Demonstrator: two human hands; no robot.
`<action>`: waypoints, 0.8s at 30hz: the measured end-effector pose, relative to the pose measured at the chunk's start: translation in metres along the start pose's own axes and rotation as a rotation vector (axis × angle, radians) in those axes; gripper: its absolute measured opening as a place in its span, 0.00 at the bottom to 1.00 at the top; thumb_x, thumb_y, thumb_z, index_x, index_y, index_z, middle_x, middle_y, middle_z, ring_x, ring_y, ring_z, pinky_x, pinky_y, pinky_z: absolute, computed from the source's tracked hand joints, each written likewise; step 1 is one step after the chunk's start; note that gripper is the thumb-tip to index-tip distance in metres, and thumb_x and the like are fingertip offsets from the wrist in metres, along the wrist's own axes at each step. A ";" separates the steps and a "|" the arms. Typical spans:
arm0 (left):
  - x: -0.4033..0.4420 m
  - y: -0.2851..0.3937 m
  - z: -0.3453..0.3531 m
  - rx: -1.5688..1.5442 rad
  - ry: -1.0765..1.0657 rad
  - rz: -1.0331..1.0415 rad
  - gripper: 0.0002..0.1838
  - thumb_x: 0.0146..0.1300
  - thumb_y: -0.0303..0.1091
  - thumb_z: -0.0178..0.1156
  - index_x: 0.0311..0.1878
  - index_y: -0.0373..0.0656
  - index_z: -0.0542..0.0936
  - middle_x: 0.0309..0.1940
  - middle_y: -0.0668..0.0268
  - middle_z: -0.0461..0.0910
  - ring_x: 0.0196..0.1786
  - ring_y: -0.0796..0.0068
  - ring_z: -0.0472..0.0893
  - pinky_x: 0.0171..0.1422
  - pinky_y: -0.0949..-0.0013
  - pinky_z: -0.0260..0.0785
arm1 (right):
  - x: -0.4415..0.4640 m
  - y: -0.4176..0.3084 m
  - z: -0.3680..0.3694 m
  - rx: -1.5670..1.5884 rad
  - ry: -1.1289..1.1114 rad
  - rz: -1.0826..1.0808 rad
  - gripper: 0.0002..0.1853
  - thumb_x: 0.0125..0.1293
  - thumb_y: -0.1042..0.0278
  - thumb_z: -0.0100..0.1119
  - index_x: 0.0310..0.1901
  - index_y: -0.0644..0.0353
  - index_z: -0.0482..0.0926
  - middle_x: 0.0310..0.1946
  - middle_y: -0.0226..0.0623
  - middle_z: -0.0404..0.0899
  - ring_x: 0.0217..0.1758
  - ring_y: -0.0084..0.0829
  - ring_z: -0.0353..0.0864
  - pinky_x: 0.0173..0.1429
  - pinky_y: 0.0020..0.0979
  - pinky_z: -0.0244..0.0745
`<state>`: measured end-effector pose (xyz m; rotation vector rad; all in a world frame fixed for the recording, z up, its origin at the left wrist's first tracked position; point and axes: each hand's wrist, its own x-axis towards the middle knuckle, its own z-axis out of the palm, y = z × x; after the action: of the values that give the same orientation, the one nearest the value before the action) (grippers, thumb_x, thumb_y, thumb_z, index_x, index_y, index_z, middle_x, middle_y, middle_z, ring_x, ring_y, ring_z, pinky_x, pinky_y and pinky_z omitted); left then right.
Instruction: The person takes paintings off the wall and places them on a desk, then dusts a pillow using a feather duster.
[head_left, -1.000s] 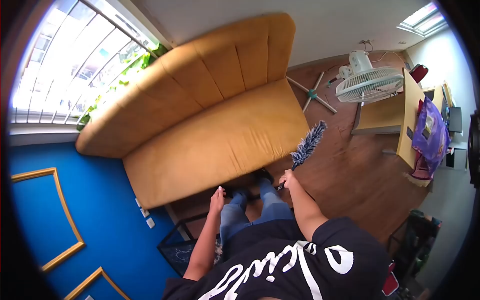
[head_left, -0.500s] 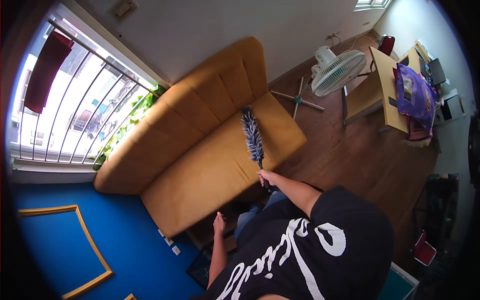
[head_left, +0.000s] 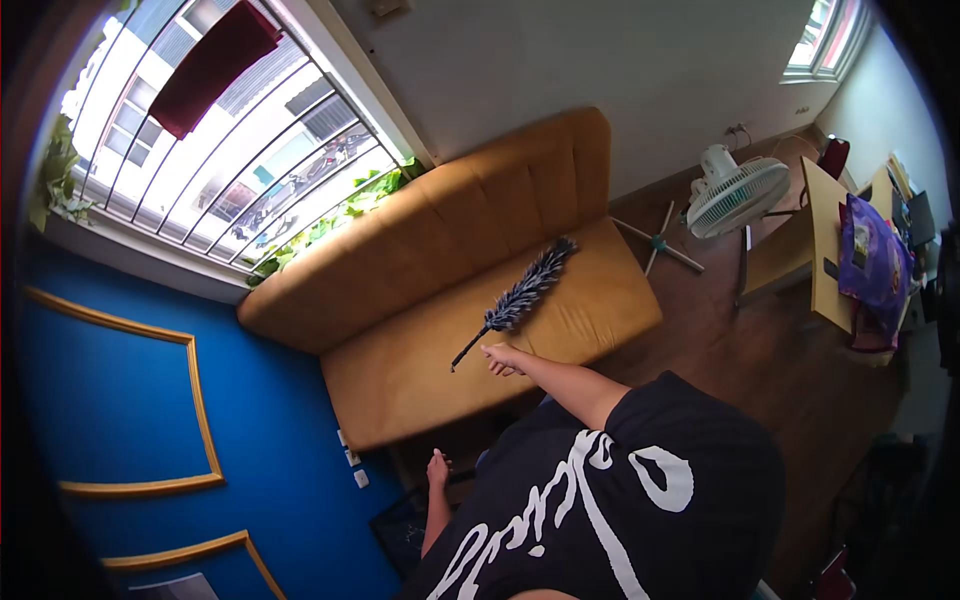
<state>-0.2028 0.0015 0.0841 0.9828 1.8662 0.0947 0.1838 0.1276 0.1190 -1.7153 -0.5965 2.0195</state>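
A fluffy grey-blue duster (head_left: 527, 290) lies diagonally over the seat of the orange-brown sofa (head_left: 400, 385), its black handle pointing toward the lower left. Just below the handle is my right hand (head_left: 503, 360), apart from it, with fingers partly spread and nothing in them. My left hand (head_left: 438, 468) hangs low beside my body, below the sofa's front edge. It holds nothing, and its fingers are loosely apart.
A barred window (head_left: 250, 150) with a dark red cloth (head_left: 215, 68) is at the upper left. Gold frames (head_left: 205, 410) are on the blue wall. To the right are a white fan (head_left: 738, 195), its cross-shaped base, and a desk (head_left: 825, 250) with a purple bag (head_left: 875, 255).
My right hand has let go of the duster, which was raised in it and now rests on the sofa seat. The view has turned, showing more of the window.
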 end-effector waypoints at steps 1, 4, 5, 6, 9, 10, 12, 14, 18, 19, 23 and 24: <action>-0.003 -0.005 0.004 -0.001 -0.009 0.011 0.37 0.71 0.64 0.39 0.51 0.35 0.77 0.36 0.55 0.83 0.35 0.64 0.83 0.39 0.63 0.78 | 0.005 0.013 -0.005 -0.053 0.006 -0.012 0.30 0.69 0.35 0.45 0.53 0.57 0.74 0.33 0.38 0.79 0.30 0.30 0.80 0.35 0.38 0.75; -0.017 -0.007 0.014 -0.055 0.023 -0.015 0.35 0.72 0.62 0.39 0.50 0.35 0.77 0.35 0.57 0.83 0.35 0.66 0.83 0.39 0.63 0.78 | 0.049 0.086 -0.038 -0.519 0.050 -0.241 0.24 0.69 0.44 0.48 0.31 0.58 0.80 0.20 0.36 0.78 0.17 0.30 0.76 0.27 0.35 0.73; -0.019 -0.010 0.021 -0.064 0.032 -0.013 0.35 0.72 0.61 0.39 0.50 0.34 0.78 0.35 0.57 0.83 0.35 0.66 0.83 0.39 0.63 0.78 | 0.021 0.087 -0.052 -0.725 0.095 -0.244 0.25 0.67 0.45 0.50 0.25 0.60 0.80 0.21 0.39 0.80 0.20 0.32 0.78 0.31 0.38 0.74; -0.028 -0.011 0.027 -0.118 0.066 -0.030 0.35 0.72 0.61 0.39 0.50 0.34 0.78 0.35 0.57 0.83 0.35 0.66 0.83 0.39 0.63 0.78 | 0.011 0.101 -0.068 -0.835 0.115 -0.202 0.25 0.65 0.45 0.52 0.25 0.61 0.81 0.22 0.41 0.82 0.24 0.34 0.80 0.35 0.39 0.75; -0.047 -0.014 0.039 -0.199 0.158 -0.090 0.33 0.72 0.61 0.39 0.44 0.39 0.80 0.33 0.58 0.84 0.36 0.62 0.84 0.46 0.60 0.75 | 0.015 0.158 -0.125 -0.861 0.152 0.001 0.22 0.61 0.47 0.54 0.36 0.60 0.85 0.33 0.46 0.85 0.37 0.40 0.84 0.42 0.43 0.76; -0.045 -0.029 0.048 -0.120 0.145 -0.083 0.34 0.72 0.61 0.37 0.43 0.38 0.81 0.34 0.57 0.84 0.41 0.57 0.83 0.51 0.57 0.73 | -0.032 0.137 -0.125 -0.838 0.221 0.027 0.28 0.68 0.45 0.48 0.25 0.62 0.82 0.25 0.46 0.83 0.25 0.40 0.83 0.36 0.42 0.77; -0.053 -0.046 0.058 -0.106 0.104 -0.129 0.37 0.71 0.62 0.34 0.45 0.37 0.82 0.44 0.50 0.83 0.56 0.44 0.76 0.65 0.50 0.63 | -0.033 0.150 -0.149 -0.686 0.203 0.192 0.21 0.67 0.47 0.54 0.37 0.58 0.85 0.32 0.45 0.85 0.34 0.41 0.84 0.39 0.44 0.77; -0.083 -0.040 0.057 -0.095 0.173 -0.167 0.37 0.71 0.62 0.34 0.48 0.37 0.81 0.49 0.48 0.80 0.59 0.44 0.75 0.66 0.51 0.63 | -0.009 0.173 -0.181 -0.483 0.172 0.285 0.18 0.69 0.53 0.53 0.26 0.56 0.78 0.23 0.41 0.80 0.20 0.37 0.78 0.28 0.39 0.75; -0.108 -0.053 0.069 -0.040 0.200 -0.189 0.39 0.71 0.63 0.34 0.54 0.35 0.79 0.58 0.44 0.74 0.64 0.43 0.70 0.67 0.50 0.62 | -0.025 0.137 -0.188 -0.453 0.144 0.201 0.14 0.69 0.57 0.47 0.31 0.57 0.75 0.20 0.41 0.78 0.16 0.37 0.77 0.20 0.38 0.74; -0.110 -0.055 0.070 -0.061 0.209 -0.212 0.39 0.71 0.63 0.34 0.53 0.35 0.79 0.58 0.44 0.74 0.63 0.43 0.71 0.67 0.49 0.63 | -0.017 0.129 -0.190 -0.552 0.088 0.246 0.14 0.70 0.57 0.46 0.32 0.56 0.74 0.20 0.40 0.77 0.15 0.37 0.76 0.20 0.38 0.74; -0.131 -0.054 0.059 -0.225 0.385 -0.230 0.38 0.71 0.63 0.36 0.51 0.34 0.79 0.52 0.44 0.78 0.60 0.41 0.72 0.62 0.47 0.65 | 0.022 0.113 -0.184 -0.571 -0.105 0.409 0.17 0.74 0.51 0.40 0.44 0.57 0.69 0.24 0.40 0.77 0.19 0.34 0.75 0.21 0.33 0.70; -0.138 -0.053 0.051 -0.240 0.402 -0.250 0.38 0.71 0.63 0.36 0.51 0.34 0.79 0.52 0.44 0.78 0.60 0.41 0.72 0.62 0.47 0.65 | 0.030 0.106 -0.175 -0.594 -0.124 0.409 0.17 0.74 0.51 0.40 0.44 0.57 0.69 0.24 0.40 0.77 0.19 0.34 0.75 0.21 0.33 0.70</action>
<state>-0.1673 -0.1427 0.1343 0.5880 2.2663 0.3804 0.3481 0.0670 0.0081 -2.2014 -1.0410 2.4065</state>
